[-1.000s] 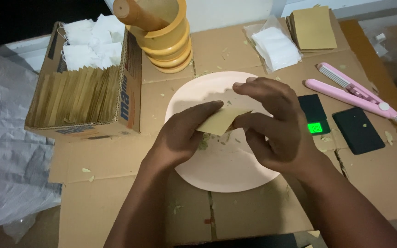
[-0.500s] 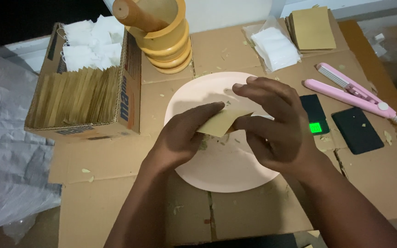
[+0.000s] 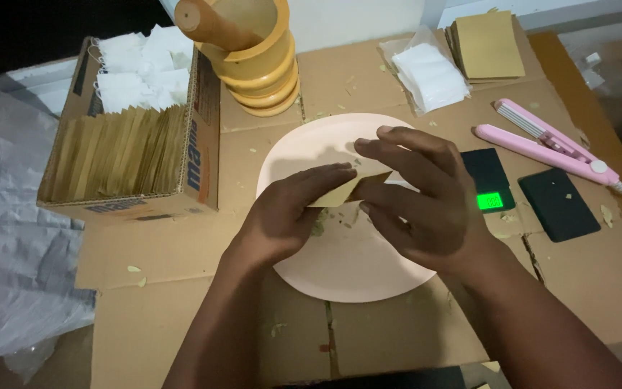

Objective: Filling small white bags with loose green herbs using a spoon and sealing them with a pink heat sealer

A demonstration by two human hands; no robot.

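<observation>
Fingertips of the left hand [image 3: 282, 220] and right hand [image 3: 415, 205] pinch a small tan paper sachet [image 3: 343, 191] from either side, above the centre of a pale pink plate [image 3: 354, 277]. At 10 o'clock, a cardboard box [image 3: 199, 155] of sachets; at 12, a wooden mortar [image 3: 260, 72]; at 3, a small scale [image 3: 491, 184] and pink sealer [image 3: 548, 144].

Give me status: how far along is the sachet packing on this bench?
Done: the cardboard box already holds a dense row of tan sachets.
In hand: left hand and right hand pinch one tan sachet over the pink plate.
Left: a stack of tan envelopes and white bags sits unused; the pink sealer lies untouched.
</observation>
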